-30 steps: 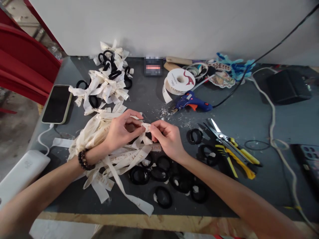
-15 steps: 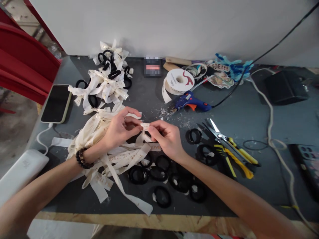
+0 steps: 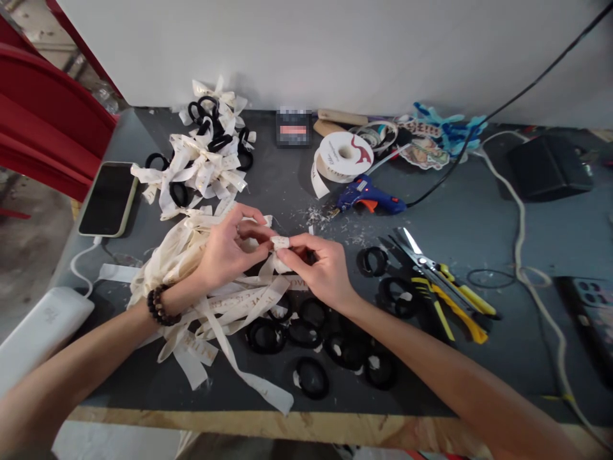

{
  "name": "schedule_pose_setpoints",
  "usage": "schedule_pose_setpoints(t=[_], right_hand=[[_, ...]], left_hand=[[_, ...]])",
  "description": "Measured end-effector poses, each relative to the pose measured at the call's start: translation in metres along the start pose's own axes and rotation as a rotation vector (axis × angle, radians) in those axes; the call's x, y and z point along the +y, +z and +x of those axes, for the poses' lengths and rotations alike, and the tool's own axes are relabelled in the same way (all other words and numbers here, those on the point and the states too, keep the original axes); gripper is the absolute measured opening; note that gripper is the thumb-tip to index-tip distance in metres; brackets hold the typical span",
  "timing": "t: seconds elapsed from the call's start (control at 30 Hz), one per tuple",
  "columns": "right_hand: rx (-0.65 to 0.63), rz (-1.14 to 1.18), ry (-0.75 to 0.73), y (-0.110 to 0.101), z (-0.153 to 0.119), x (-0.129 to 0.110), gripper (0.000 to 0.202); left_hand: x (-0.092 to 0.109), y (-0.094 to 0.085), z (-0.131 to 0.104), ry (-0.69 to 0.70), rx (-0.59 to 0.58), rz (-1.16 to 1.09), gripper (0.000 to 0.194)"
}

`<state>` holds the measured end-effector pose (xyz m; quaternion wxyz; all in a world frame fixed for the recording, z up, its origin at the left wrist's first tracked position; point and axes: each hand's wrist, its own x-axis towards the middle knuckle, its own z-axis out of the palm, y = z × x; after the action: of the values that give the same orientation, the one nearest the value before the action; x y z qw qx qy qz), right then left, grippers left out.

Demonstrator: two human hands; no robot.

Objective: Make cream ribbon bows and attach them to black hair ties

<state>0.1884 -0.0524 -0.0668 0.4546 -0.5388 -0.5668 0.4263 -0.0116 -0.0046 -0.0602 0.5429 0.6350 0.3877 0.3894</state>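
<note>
A small cream ribbon piece with gold print is pinched between both hands above the table's middle. My left hand, with a beaded bracelet at the wrist, grips its left side between thumb and fingers. From the right, my right hand presses thumb and forefinger on it. Long loose ribbon strips lie under and beside my left hand. Several black hair ties lie below my right hand. At the back left is a pile of ribbon bows on black ties.
A blue glue gun lies behind the hands beside a ribbon spool, its black cable rising rightward. Scissors with yellow-handled tools lie right. A phone and white power bank are left; a black box stands back right.
My right thumb has shifted slightly up and left onto the ribbon piece. The fingers of my left hand have bent a little. Other things lie as before.
</note>
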Motion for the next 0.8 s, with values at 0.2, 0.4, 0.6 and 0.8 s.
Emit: schedule_pose_setpoints(t=[0.2, 0.4, 0.6, 0.8], right_hand=[[-0.003, 0.011, 0.05, 0.0012, 0.0015, 0.0023, 0.017], [0.003, 0.008, 0.049, 0.001, -0.0005, 0.0029, 0.018], [0.016, 0.0, 0.054, 0.0011, -0.0013, 0.0046, 0.019], [0.009, 0.023, 0.053, 0.0009, 0.0005, 0.0059, 0.018]], left_hand=[[0.0006, 0.001, 0.0026, 0.087, -0.021, -0.141, 0.033], [0.0022, 0.0022, 0.0037, 0.087, -0.077, -0.161, 0.029], [0.0024, 0.0027, 0.0028, 0.152, -0.085, -0.178, 0.028], [0.0046, 0.0001, 0.0062, 0.091, -0.126, -0.232, 0.035]])
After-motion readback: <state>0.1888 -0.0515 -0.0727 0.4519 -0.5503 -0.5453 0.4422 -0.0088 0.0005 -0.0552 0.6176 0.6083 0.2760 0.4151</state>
